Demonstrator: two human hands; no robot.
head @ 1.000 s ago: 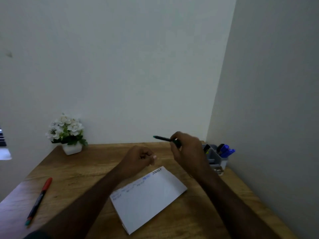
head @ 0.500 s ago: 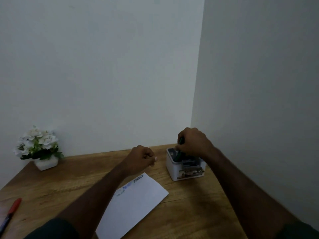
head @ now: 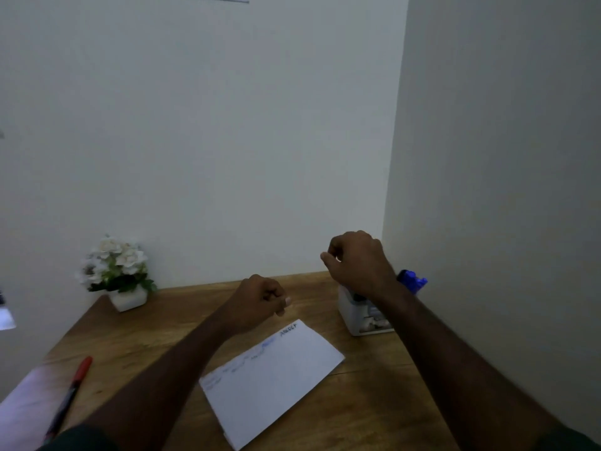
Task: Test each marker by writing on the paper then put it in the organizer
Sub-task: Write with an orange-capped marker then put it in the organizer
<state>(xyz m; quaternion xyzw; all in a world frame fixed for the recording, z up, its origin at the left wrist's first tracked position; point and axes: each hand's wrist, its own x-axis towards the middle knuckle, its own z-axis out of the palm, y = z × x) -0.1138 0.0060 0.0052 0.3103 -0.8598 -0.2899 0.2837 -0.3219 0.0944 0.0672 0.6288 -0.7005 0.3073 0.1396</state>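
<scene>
Marker (head: 70, 390), red cap: one on the surface (head: 156, 323) at near left, long axis running near-to-far, cap at the far end. One paper (head: 276, 382) at centre, one organizer (head: 349, 315) at far right with blue markers (head: 412, 280) standing in it. Left hand (head: 260, 301) curled into a fist, holding nothing. Right hand (head: 356, 262) above the organizer, fingers curled, nothing visibly held.

White flower pot (head: 125, 296) at wooden desk's (head: 169, 323) back-left corner, near wall.

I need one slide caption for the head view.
Right hand above the organizer; red marker left of the paper.
</scene>
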